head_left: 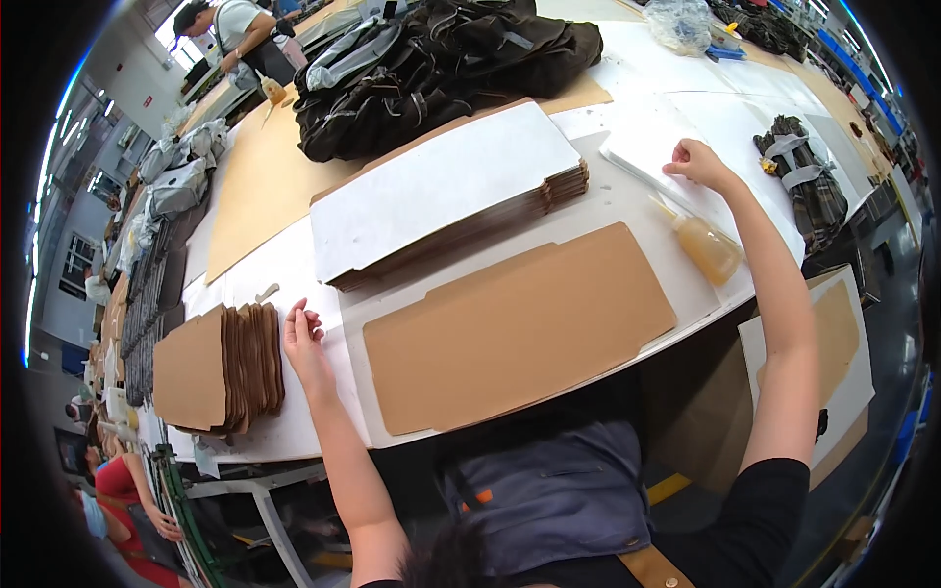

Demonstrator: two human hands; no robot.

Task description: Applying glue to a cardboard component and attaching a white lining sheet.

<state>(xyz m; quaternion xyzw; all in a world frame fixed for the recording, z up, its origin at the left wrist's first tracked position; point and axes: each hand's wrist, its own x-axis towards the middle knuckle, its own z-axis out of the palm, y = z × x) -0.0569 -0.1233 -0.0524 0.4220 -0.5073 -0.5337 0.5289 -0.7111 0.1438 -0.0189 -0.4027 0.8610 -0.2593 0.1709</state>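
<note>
A large brown cardboard panel (520,328) with notched corners lies flat on the table in front of me. My left hand (306,338) is just off its left end, beside a stack of smaller brown panels (191,372); its fingers are loosely curled and apart, with nothing in them. Farther off on the right, my right hand (694,163) is closed in a pinch above the white tabletop. Whatever its fingertips hold, if anything, is too small to make out. Near it lie a long white strip (642,176) and a bottle of amber liquid with a pointed nozzle (711,253).
Behind the panel stands a stack of long panels with a white top (451,186). Dark bags (441,73) are heaped beyond it. A dark plaid bundle (802,181) lies at the right. A person (235,39) works at the far left; another in red (127,505) is at the lower left.
</note>
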